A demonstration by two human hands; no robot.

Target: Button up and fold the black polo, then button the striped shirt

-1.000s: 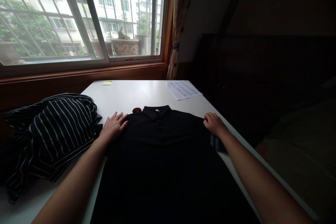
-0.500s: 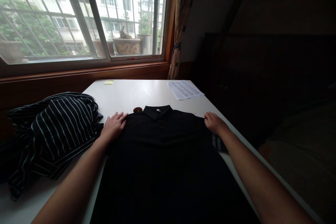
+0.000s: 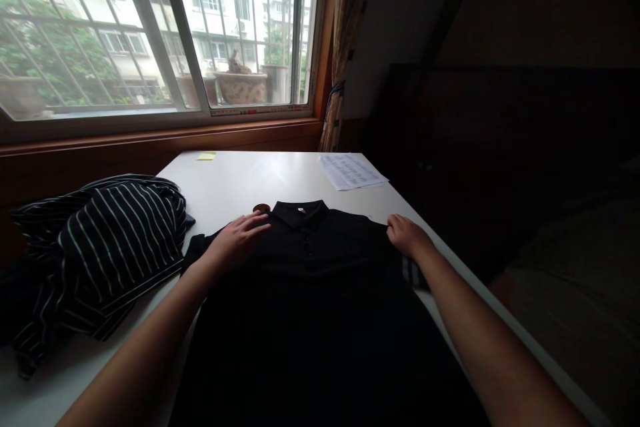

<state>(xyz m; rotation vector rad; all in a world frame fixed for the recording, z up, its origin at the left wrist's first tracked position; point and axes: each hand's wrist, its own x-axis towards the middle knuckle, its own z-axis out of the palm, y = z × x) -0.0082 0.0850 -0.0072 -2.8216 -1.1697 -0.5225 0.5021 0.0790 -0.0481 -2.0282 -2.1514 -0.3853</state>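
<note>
A black polo shirt (image 3: 310,307) lies front up and spread out on the white table (image 3: 240,173), its collar towards the window. My left hand (image 3: 239,240) is over the shirt's left shoulder area, fingers stretched out and a little apart, with nothing in them. At the opposite shoulder, my right hand (image 3: 406,235) has its fingers closed on the shirt's edge. Below that hand the sleeve end shows grey stripes. A small round brown object (image 3: 261,208) sits beside the collar, just beyond my left fingertips.
A heap of black-and-white striped cloth (image 3: 120,240) lies on the table at the left. Printed sheets (image 3: 353,171) rest near the far right corner, and a yellow note (image 3: 207,156) at the far left. Behind the table are a barred window and a tied curtain (image 3: 336,100).
My left hand has moved right from the shirt's outer shoulder towards the collar, uncovering the left sleeve. My right hand has stayed almost in place on the other shoulder.
</note>
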